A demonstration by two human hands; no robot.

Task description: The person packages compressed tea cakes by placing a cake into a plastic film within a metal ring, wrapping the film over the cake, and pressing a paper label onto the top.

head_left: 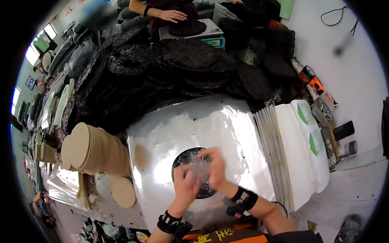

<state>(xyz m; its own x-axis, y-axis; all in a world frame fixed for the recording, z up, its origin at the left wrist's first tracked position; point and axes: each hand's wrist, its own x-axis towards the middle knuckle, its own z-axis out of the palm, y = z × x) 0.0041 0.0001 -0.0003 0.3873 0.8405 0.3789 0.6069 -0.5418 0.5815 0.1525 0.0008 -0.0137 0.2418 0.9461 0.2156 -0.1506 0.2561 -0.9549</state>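
A dark round cake (178, 161) lies on a shiny silver sheet (162, 121) in front of me. Crinkled clear plastic film (199, 165) is bunched up over its middle. My left hand (186, 187) pinches the near left side of the film, its fingers curled. From the right, my right hand (216, 170) grips the film's far side between thumb and fingers, somewhat blurred by motion. Both hands are above the cake, and part of it is hidden behind them. Black bands circle both my wrists.
Dark flat cakes (182, 56) are piled high beyond the sheet. Cardboard discs (97, 150) stand stacked at left, with one loose disc (123, 192). White plastic sheets or bags (296, 150) lie at right, near a phone (344, 130). Across the pile, another person's hand (173, 15) is above a scale (212, 28).
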